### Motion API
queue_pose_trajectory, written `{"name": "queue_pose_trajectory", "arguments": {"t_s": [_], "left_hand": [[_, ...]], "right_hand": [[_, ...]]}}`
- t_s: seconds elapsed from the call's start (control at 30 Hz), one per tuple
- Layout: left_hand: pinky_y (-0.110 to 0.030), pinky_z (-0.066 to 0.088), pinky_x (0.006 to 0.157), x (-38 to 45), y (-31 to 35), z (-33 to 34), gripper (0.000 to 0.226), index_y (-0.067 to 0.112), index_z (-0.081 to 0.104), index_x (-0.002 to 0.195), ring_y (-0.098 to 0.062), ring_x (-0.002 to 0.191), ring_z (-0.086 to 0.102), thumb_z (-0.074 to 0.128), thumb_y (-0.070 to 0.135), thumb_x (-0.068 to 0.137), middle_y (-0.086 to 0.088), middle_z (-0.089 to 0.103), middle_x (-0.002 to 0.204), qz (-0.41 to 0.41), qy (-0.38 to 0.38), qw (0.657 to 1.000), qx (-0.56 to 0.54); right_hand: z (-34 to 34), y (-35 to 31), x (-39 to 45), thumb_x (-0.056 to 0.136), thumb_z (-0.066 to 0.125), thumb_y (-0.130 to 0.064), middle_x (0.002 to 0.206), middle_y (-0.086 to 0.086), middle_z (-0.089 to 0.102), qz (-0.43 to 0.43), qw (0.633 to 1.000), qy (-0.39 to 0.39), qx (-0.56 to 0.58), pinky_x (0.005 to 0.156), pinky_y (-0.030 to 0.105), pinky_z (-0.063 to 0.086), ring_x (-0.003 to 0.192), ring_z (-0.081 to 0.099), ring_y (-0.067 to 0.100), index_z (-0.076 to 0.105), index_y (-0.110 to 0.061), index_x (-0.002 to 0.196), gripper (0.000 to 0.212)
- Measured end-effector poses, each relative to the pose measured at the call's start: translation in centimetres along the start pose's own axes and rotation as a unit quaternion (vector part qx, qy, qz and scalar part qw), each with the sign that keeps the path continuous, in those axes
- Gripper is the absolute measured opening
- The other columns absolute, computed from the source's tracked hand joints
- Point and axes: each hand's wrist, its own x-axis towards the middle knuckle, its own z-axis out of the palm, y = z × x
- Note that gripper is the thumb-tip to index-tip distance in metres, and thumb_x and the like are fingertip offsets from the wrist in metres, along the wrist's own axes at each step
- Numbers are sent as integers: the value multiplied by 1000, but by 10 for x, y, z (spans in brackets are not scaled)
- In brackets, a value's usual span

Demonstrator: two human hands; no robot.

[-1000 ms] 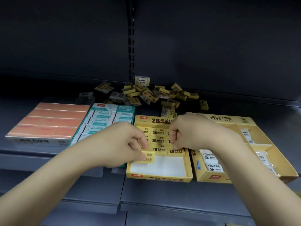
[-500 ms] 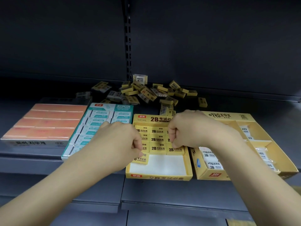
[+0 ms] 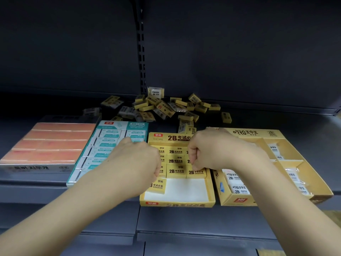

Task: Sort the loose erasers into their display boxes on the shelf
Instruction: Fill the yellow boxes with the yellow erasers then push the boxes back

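Erasers are what this shelf (image 3: 239, 122) is about, and going from the left: an orange box (image 3: 48, 145) sits full and flat at the far left, touching a teal box (image 3: 110, 143) packed with white-and-teal erasers. Both look finished, so they are probably left alone.

The left hand (image 3: 136, 163) comes next, reaching in over the teal box's right edge, knuckles up, forearm angled in from the lower left. Its fingers are curled down and seem to be pressing or pinching a yellow eraser (image 3: 157, 185) at the left front of the yellow box (image 3: 177, 203). The contact itself is hidden under the hand, so I cannot tell if it grips or only pushes. That eraser starts a new row, likely being squared against the row behind it.

The yellow box holds neat rows of 2B erasers at the back, and its white floor shows bare at the front, so it is roughly two-thirds filled.

The right hand (image 3: 208, 150) hovers over the box's right side, fist-like, fingers curled tight onto the rightmost eraser of the front full row (image 3: 196, 172), probably seating it flush against the wall.

Further right, a divided box (image 3: 262, 133) holds a few white wrapped erasers in its compartments, mostly unfilled.

Behind everything, against the shelf's back wall, a loose pile (image 3: 166, 108) of mixed yellow and wrapped erasers waits, so much sorting remains.
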Motion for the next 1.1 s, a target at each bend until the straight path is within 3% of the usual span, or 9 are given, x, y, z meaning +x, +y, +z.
{"name": "queue_pose_trajectory", "arguments": {"t_s": [0.17, 0.27, 0.37, 0.57, 0.77, 0.9, 1.0, 1.1], "left_hand": [[-23, 26, 87, -1, -6, 1, 13, 36, 48, 79, -6, 97, 49, 58, 32, 88, 17, 57, 92, -1, 48, 997, -62], [-24, 26, 88, -2, -12, -1, 26, 40, 52, 91, 0, 98, 45, 65, 56, 74, 22, 52, 96, 7, -5, 993, -114], [-25, 25, 92, -5, -14, -1, 39, 42, 50, 100, -4, 103, 38, 64, 63, 70, 23, 48, 107, 23, -33, 997, -59], [-25, 23, 87, -3, -15, -1, 25, 40, 45, 88, -4, 100, 37, 61, 56, 77, 22, 49, 104, 41, -1, 998, -54], [-22, 32, 90, 5, -22, -11, 21, 39, 55, 82, 7, 90, 47, 60, 59, 75, 25, 55, 90, 56, -62, 985, -154], [-18, 44, 66, 36, -46, -19, 15, 30, 62, 85, 2, 77, 54, 62, 44, 82, 16, 59, 86, -35, -12, 966, -257], [-24, 47, 69, 69, -64, -14, 15, 24, 61, 96, -7, 81, 58, 59, 37, 88, 9, 61, 95, -77, 49, 962, -258], [-29, 46, 77, 99, -75, -7, 17, 23, 58, 106, -14, 92, 57, 56, 30, 91, 6, 61, 104, -88, 116, 969, -202]], "right_hand": [[0, 1, -1, 85, 67, -26, 89, -9, 56, 2, 1000, 7, 5, 107, 40, 30, 105, 47, 13, 61, -30, 82, 8], [1, 2, -2, 84, 67, -24, 75, -16, 50, 2, 1000, 6, 18, 107, 39, 29, 106, 48, 13, 61, -32, 79, 11], [0, 2, -2, 84, 68, -25, 71, -18, 47, 4, 1000, -2, 20, 106, 39, 30, 98, 45, 10, 62, -32, 80, 10], [0, 3, 0, 84, 67, -24, 71, -17, 48, 0, 1000, -6, 18, 106, 39, 30, 93, 43, 8, 57, -32, 73, 17], [0, 5, 1, 85, 65, -22, 69, -17, 47, -17, 1000, 2, 23, 105, 38, 31, 92, 44, 8, 61, -31, 77, 12], [4, 9, -1, 88, 59, -25, 74, -16, 56, -16, 993, 44, 106, 83, 27, 44, 80, 48, 3, 65, -28, 84, 9], [9, 11, 0, 90, 55, -25, 81, -15, 63, -8, 986, 105, 133, 80, 29, 50, 80, 55, 2, 65, -30, 83, 13], [12, 10, 1, 91, 53, -23, 80, -13, 66, -7, 979, 141, 150, 87, 31, 49, 80, 61, 5, 65, -28, 85, 14]]}}
